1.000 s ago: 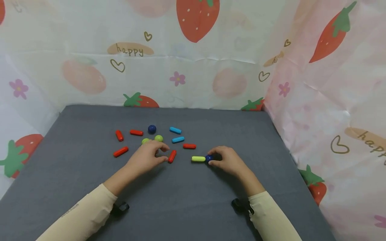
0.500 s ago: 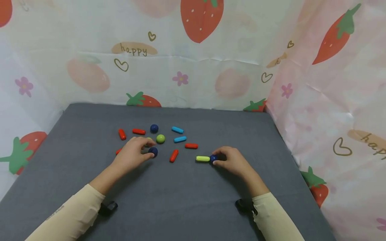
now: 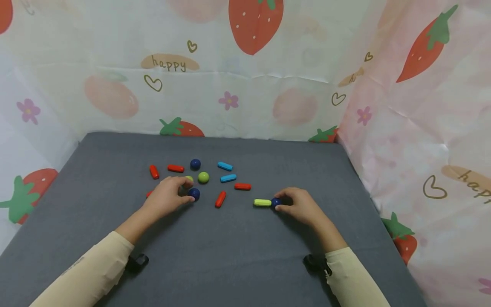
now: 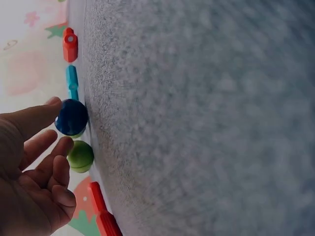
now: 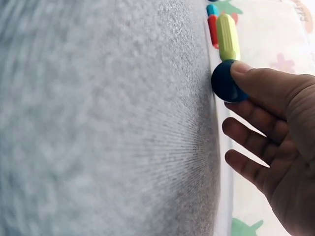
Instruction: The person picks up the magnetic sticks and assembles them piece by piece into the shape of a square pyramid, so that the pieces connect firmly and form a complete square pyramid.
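Note:
My right hand (image 3: 301,205) pinches a dark blue ball (image 3: 276,202) between thumb and index finger, the other fingers spread apart in the right wrist view. A ribbed yellow-green toy rod (image 3: 262,203) is joined end-on to that ball and points left. Over on the left, my left hand (image 3: 166,197) reaches around a second dark blue ball (image 3: 194,194), which lies on the cloth at the tips of its thumb and fingers. In the left wrist view the thumb is against or very near this ball (image 4: 72,118), fingers loosely bent; a firm grip does not show.
Behind the left hand lie a green ball (image 3: 203,177), a partly hidden green one and another blue ball (image 3: 195,164). Light blue rods (image 3: 228,178) and several red rods (image 3: 220,199) are scattered around. A strawberry-print curtain (image 3: 230,68) borders the grey cloth (image 3: 245,256).
My left hand has drawn back leftward from beside a red rod to the blue ball, uncovering it. My right hand has slid a little right, the ball and yellow-green rod moving with it.

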`<state>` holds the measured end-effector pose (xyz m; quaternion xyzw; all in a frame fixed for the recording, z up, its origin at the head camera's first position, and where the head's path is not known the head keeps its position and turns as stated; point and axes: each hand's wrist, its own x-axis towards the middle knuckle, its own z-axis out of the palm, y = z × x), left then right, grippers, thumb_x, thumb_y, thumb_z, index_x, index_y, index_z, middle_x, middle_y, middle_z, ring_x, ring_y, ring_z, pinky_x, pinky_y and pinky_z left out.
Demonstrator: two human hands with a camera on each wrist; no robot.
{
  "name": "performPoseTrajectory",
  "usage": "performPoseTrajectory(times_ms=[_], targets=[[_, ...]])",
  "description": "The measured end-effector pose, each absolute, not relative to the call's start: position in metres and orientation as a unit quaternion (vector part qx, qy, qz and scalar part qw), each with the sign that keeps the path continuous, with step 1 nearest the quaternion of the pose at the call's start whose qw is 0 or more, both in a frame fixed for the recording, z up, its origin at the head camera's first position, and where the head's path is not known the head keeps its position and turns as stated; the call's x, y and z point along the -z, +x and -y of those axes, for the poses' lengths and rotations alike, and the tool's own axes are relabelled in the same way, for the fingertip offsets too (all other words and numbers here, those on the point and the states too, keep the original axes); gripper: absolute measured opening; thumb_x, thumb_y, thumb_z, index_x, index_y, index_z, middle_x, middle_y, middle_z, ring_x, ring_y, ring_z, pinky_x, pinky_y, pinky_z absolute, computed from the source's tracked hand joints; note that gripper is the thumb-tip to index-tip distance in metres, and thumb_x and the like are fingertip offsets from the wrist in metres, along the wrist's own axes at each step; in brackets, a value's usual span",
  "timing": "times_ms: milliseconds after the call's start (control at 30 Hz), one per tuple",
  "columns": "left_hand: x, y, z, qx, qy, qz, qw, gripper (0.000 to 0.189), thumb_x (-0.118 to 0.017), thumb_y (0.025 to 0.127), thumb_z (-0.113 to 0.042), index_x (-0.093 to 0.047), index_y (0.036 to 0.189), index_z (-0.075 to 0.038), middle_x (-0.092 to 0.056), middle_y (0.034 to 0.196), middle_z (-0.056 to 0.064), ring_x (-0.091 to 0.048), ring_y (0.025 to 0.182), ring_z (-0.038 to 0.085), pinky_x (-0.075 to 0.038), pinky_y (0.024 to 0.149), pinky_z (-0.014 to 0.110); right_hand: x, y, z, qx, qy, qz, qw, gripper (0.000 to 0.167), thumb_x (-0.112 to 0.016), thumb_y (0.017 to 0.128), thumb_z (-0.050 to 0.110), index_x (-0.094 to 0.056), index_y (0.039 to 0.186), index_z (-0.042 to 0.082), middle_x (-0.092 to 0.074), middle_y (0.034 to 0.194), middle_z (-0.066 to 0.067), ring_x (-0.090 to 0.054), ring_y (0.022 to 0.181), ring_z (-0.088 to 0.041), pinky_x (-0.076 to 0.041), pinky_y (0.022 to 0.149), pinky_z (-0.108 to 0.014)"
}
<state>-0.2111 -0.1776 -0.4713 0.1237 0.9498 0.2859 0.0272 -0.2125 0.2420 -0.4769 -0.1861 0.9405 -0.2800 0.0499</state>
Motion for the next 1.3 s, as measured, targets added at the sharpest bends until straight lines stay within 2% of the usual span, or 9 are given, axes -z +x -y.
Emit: performPoseTrajectory(times_ms=[300,633,967,1300], targets=[[0.476,-0.216,0.172,-0.274,0.118,-0.954,0.041,0.046,-0.085,0.086,-0.029,-0.070,0.125,-0.010,-0.073,0.118,0.007,-0.059,0.113,0.030,-0.049,0.099,0.050,0.478,-0.212,-0.244,0.287,-0.181,-0.939,0.051,0.032,-0.083,0.088,0.024,-0.075,0.118,0.014,-0.072,0.121,-0.004,-0.063,0.120,-0.027,-0.047,0.105,-0.050],[0.476,-0.215,0.167,-0.262,0.111,-0.958,0.040,0.036,-0.085,0.086,-0.029,-0.073,0.115,-0.012,-0.073,0.111,0.006,-0.062,0.104,0.028,-0.051,0.095,0.049,0.479,-0.210,-0.245,0.293,-0.172,-0.939,0.060,0.032,-0.082,0.089,0.023,-0.075,0.119,0.015,-0.071,0.121,-0.003,-0.063,0.120,-0.027,-0.047,0.105,-0.050],[0.472,-0.217,0.165,-0.265,0.111,-0.957,0.045,0.034,-0.084,0.087,-0.027,-0.073,0.115,-0.010,-0.073,0.108,0.005,-0.064,0.101,0.025,-0.052,0.093,0.048,0.478,-0.212,-0.245,0.296,-0.170,-0.938,0.054,0.032,-0.083,0.088,0.023,-0.075,0.118,0.015,-0.071,0.120,-0.003,-0.063,0.119,-0.026,-0.047,0.105,-0.049],[0.460,-0.213,0.161,-0.284,0.116,-0.950,0.053,0.036,-0.083,0.088,-0.027,-0.072,0.119,-0.011,-0.073,0.116,0.009,-0.066,0.107,0.026,-0.054,0.092,0.047,0.479,-0.213,-0.246,0.297,-0.168,-0.938,0.057,0.032,-0.083,0.089,0.024,-0.075,0.118,0.016,-0.071,0.121,-0.004,-0.063,0.120,-0.027,-0.047,0.105,-0.050]])
